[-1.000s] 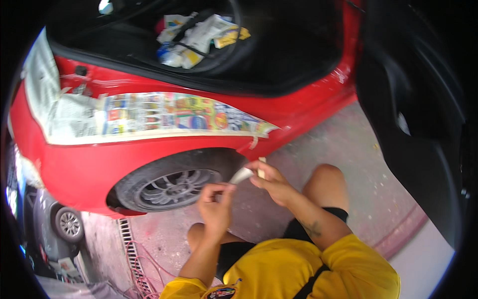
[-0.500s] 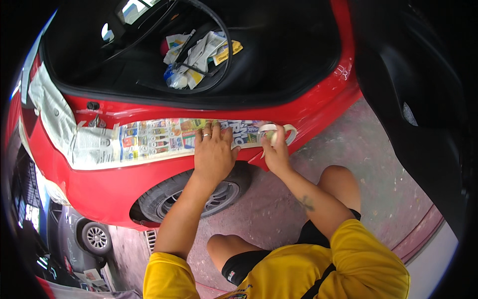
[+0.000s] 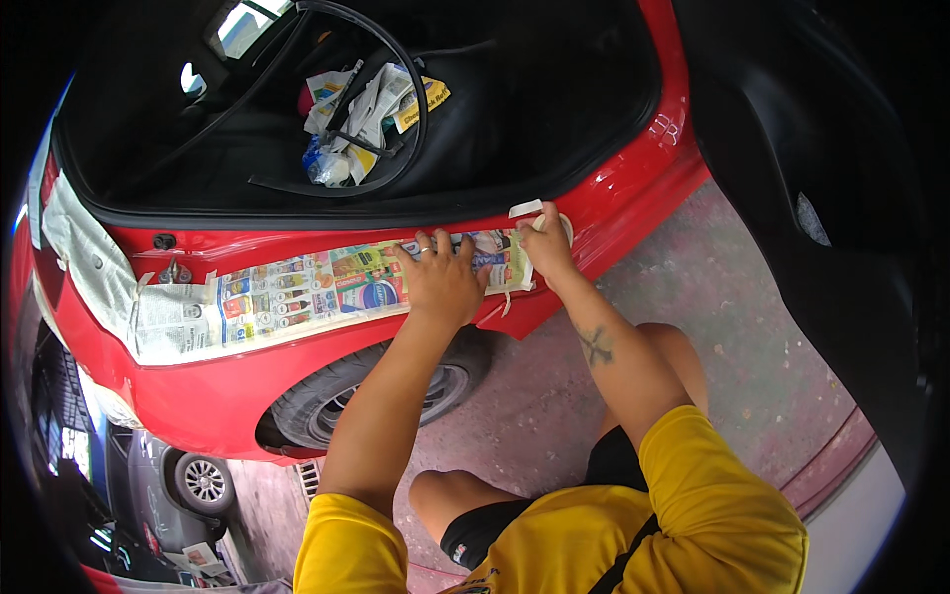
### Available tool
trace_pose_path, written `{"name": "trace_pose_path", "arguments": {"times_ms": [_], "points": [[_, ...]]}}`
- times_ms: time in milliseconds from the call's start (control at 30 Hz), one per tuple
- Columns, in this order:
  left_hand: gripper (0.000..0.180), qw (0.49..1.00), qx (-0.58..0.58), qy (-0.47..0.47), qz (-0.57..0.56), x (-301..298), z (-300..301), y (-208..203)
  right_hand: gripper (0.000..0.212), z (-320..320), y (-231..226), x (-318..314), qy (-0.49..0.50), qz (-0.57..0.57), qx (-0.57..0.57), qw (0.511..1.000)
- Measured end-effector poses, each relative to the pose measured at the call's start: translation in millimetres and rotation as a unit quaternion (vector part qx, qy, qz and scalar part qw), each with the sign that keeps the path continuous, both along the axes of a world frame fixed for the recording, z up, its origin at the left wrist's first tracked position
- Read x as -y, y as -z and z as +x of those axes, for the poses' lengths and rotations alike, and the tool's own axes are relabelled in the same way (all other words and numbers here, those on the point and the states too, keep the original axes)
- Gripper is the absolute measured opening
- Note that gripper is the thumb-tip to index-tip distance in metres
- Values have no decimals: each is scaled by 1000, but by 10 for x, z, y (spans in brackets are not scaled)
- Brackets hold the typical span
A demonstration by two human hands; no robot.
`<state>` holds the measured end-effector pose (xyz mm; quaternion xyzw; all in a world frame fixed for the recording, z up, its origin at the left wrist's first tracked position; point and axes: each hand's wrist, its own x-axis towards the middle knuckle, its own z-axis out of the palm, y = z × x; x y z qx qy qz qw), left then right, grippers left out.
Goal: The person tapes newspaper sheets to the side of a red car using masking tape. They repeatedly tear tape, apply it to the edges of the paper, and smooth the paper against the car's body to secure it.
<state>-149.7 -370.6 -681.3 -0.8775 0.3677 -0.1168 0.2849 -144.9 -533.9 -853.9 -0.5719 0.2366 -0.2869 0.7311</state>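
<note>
Newspaper sheets [image 3: 282, 297] lie along the red sill below a car's door opening. My left hand [image 3: 442, 282] rests on the printed sheet with its fingers spread, a ring on one finger. To its right, my right hand [image 3: 547, 249] is closed around a roll of masking tape [image 3: 568, 230] at the sheet's right end. A pale flap of tape [image 3: 525, 209] sticks out above my right fingers. Tape runs down the sheet's right edge, and a loose tail of tape [image 3: 508, 303] hangs over the sill's lower edge. My right fingertips partly hide the roll.
A car wheel [image 3: 396, 396] sits below the sill. Inside the car lie crumpled papers [image 3: 371, 114] and a loop of black rubber strip [image 3: 424, 99]. The black door panel [image 3: 802, 178] stands at right. A grey car [image 3: 163, 490] is at lower left.
My right hand has moved farther up the sill with the tape roll, and tape now shows along the sheet's right edge. My left hand has slid rightward over the newspaper. The view has turned slightly.
</note>
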Motion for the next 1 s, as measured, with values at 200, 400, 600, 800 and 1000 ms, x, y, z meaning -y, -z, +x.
{"name": "trace_pose_path", "arguments": {"times_ms": [200,400,600,800,1000], "points": [[77,999,-6,-49,-9,256,-105,106,28,-20,131,309,-15,156,67,985],[89,997,-8,-78,4,243,-108,192,16,-33,-30,97,-16,181,76,981],[94,998,-13,-59,-1,252,-113,196,22,270,-287,-204,16,136,-27,990],[94,998,-6,-67,8,119,-76,251,40,267,-411,-364,18,-49,-211,976],[94,998,-1,-65,12,193,-106,233,46,109,-530,-170,-63,-7,-182,981]]}}
